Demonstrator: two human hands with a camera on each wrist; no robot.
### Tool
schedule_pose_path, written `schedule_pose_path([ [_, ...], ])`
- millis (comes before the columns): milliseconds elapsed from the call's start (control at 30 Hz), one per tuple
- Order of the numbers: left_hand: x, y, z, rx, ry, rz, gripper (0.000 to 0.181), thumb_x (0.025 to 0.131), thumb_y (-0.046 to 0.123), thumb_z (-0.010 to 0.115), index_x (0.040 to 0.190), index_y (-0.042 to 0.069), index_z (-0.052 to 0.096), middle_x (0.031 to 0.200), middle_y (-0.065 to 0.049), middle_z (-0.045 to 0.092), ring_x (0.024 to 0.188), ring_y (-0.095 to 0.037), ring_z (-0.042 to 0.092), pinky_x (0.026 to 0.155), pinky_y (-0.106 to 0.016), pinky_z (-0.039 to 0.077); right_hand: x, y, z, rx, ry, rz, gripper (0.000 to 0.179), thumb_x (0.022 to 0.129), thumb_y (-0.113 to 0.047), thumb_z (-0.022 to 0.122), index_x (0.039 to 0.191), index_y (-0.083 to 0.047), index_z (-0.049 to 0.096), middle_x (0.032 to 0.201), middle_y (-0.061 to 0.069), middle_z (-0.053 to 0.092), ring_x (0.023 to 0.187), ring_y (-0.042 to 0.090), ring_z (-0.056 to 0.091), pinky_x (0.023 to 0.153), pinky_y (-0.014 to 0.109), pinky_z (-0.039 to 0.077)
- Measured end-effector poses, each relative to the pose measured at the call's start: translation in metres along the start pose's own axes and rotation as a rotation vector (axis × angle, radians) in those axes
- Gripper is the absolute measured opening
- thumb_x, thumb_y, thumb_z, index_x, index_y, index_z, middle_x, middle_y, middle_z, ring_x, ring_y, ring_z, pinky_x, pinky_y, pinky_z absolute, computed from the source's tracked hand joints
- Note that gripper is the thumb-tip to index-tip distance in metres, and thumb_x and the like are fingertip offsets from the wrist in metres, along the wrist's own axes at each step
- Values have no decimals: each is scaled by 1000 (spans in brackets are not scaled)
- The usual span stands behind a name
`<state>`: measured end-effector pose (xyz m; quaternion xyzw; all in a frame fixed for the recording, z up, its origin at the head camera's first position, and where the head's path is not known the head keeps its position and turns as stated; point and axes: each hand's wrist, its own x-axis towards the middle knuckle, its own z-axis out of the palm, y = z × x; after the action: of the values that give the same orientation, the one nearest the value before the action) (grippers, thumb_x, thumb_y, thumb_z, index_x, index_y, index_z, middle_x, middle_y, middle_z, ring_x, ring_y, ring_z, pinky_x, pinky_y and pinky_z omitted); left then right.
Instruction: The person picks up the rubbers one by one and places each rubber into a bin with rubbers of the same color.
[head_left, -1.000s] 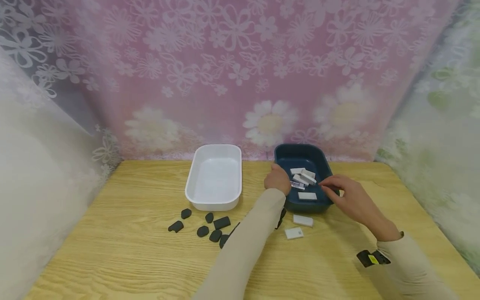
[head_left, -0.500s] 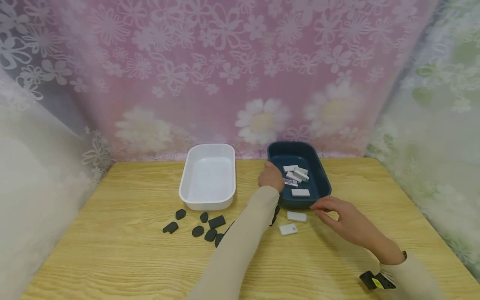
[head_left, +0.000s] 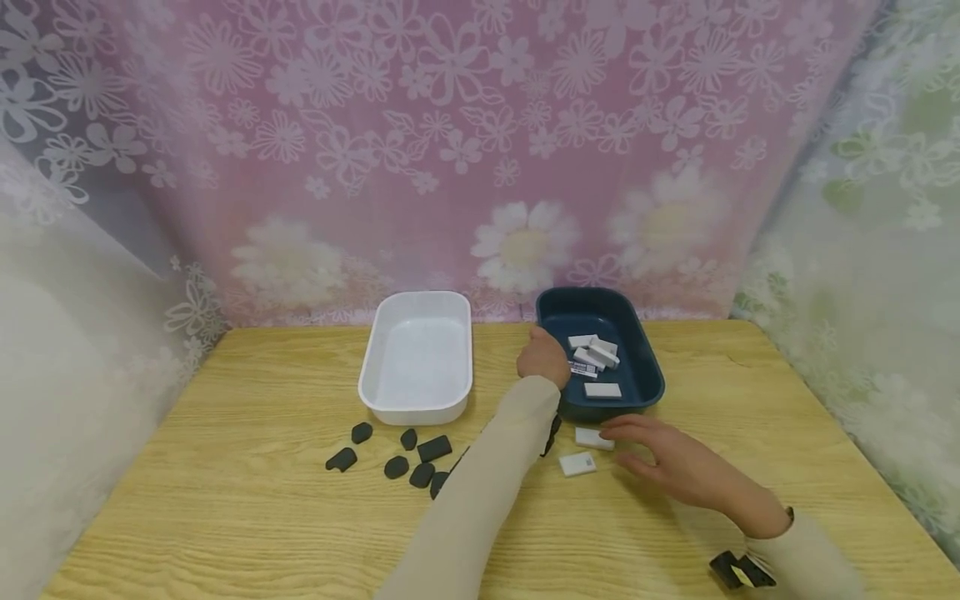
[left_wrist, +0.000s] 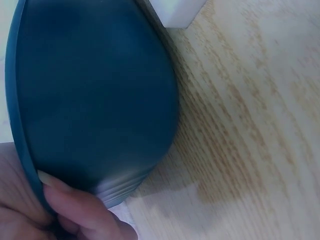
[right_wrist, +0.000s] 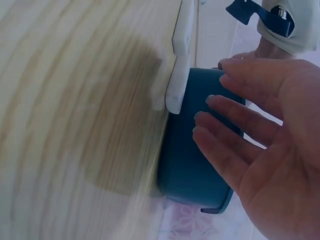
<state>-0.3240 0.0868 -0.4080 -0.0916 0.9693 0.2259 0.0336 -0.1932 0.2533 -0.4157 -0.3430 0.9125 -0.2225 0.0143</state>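
Observation:
My left hand (head_left: 543, 360) grips the left rim of a dark blue basin (head_left: 643, 350). In the left wrist view its fingers (left_wrist: 80, 207) curl against the basin's outer wall. Several small white rectangular blocks (head_left: 602, 390) lie inside the basin, some piled up, with a printed one among them. Two more lie on the table in front: a nearer white block (head_left: 577, 464) and a farther white block (head_left: 589, 437). Over the right end of the farther one hovers my right hand (head_left: 675, 462), fingers spread and holding nothing. The right wrist view shows a gap between its fingertips and the blocks.
A white basin (head_left: 416, 414) stands left of the blue one. Several black pieces (head_left: 397, 467), rounded and rectangular, lie on the wooden table (head_left: 247, 500) in front of it; my left forearm covers part of that group. Floral curtains (head_left: 390, 208) hang behind and at the sides.
My right hand has left the blue basin's right side, moving down and left to the white blocks on the table, and its fingers have spread. The left hand stays on the rim.

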Motion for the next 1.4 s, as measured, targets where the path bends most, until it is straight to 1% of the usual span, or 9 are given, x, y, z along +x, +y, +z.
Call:
schedule_pose_path([
  [200,-1,0,-2,-2,5,16,39,92,26,62,119,4,45,74,-7,66,69,-19,67,57,-32,53,6,-1,4,-21,-2,-67,28,90,-8,66,118,-8,64,121,6,58,109,26,56,86,45,48],
  [400,-1,-1,1,18,2,14,45,91,26,63,125,3,44,72,-6,66,68,-19,66,57,-31,53,13,2,10,-112,-16,-105,25,88,-6,67,112,-7,66,118,10,59,107,27,56,85,46,47],
  [500,0,-2,3,20,4,12,42,92,27,63,122,4,44,71,-6,65,67,-18,66,56,-31,53,17,4,12,-144,-31,-106,22,87,-7,68,109,-9,68,116,10,60,106,28,56,85,46,47],
  [600,-1,-3,3,18,8,11,39,92,27,62,118,5,45,72,-6,65,68,-18,66,57,-31,53,20,6,15,-138,-29,-114,19,87,-7,68,106,-10,68,112,6,61,103,25,58,84,43,48],
  [733,-2,-3,1,10,8,9,33,91,26,63,111,5,46,73,-6,66,70,-18,67,58,-31,53,23,9,17,-101,-1,-132,21,84,-1,70,102,-11,66,103,-1,62,95,19,59,79,39,50],
  [900,-2,-3,-3,-9,11,7,31,93,26,61,111,5,46,75,-7,66,72,-19,67,59,-32,53,28,12,17,-68,23,-125,27,81,7,70,99,-12,65,97,-3,63,89,17,61,75,35,51],
  [1100,-3,-3,-4,-7,17,1,29,93,26,60,110,6,47,75,-7,66,71,-20,67,58,-32,53,28,14,14,-59,13,-137,27,81,7,71,98,-13,66,95,-4,63,87,15,60,73,34,51],
  [1233,-3,-3,-3,-15,11,-5,30,92,26,62,108,6,47,73,-7,66,69,-20,67,57,-32,53,21,16,7,35,13,-158,28,81,7,70,100,-14,66,97,-2,63,85,14,59,69,32,51],
  [1400,-1,-1,-2,-20,9,-8,28,93,25,61,108,7,46,70,-6,64,65,-19,66,54,-31,52,7,13,-11,164,9,-151,30,84,3,69,108,-15,65,107,1,63,93,14,61,71,30,53],
])
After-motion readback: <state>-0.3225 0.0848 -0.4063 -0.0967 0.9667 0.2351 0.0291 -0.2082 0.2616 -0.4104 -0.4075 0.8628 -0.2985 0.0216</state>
